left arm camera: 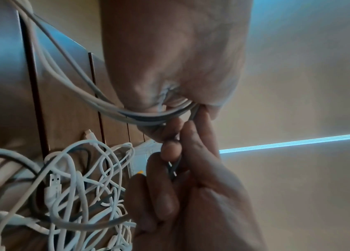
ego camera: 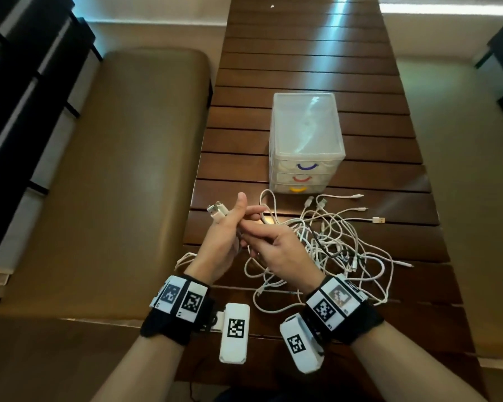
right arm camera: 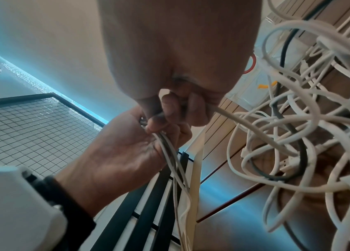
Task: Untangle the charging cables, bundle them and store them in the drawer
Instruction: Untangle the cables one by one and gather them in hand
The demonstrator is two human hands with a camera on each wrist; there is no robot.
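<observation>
White charging cables (ego camera: 340,250), with one dark lead among them, lay tangled at the lower centre of the head view on the slatted wooden table (ego camera: 308,65). Several strands ran up into the left hand (ego camera: 221,242), whose fingers (right arm camera: 165,105) curled round them, USB plugs (ego camera: 217,211) poking out above. Meeting it, the right hand (ego camera: 279,250) pinched the same strands. Just above the tangle stood a clear plastic three-drawer organiser (ego camera: 305,140), drawers closed.

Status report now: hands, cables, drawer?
Left hand and right hand both grip cables. Tangle unsorted on table. Drawer unit closed.
</observation>
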